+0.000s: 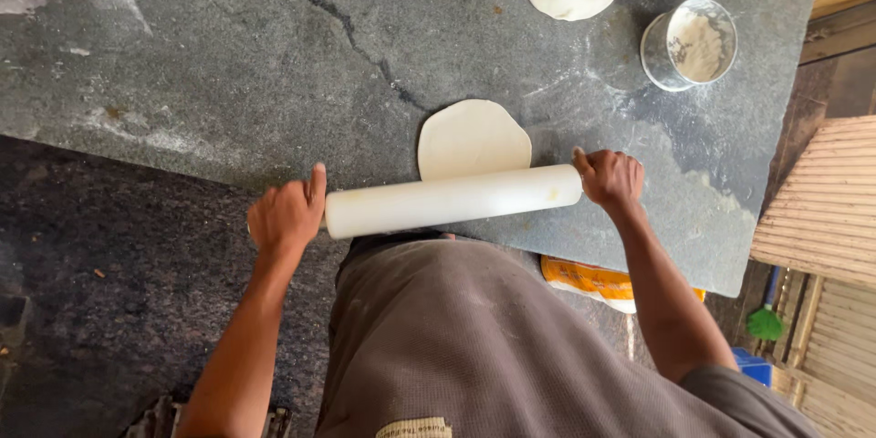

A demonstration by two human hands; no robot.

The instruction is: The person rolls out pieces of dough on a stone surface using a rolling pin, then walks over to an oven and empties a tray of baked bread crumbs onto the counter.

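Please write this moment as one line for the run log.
left hand: on rolling pin end | right hand: on other end | pin over dough disc | stone slab

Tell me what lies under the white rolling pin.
Under the rolling pin lies a flat round of dough on the grey stone slab. The round's near edge is covered by the pin, so its full outline cannot be seen.

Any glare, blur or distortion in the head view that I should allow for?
Head view: sharp, even daylight; slight sheen on the white rolling pin, soft shadow beneath it over the dough disc; steel bowl glints on its rim; wide lens bends the stone slab edges.
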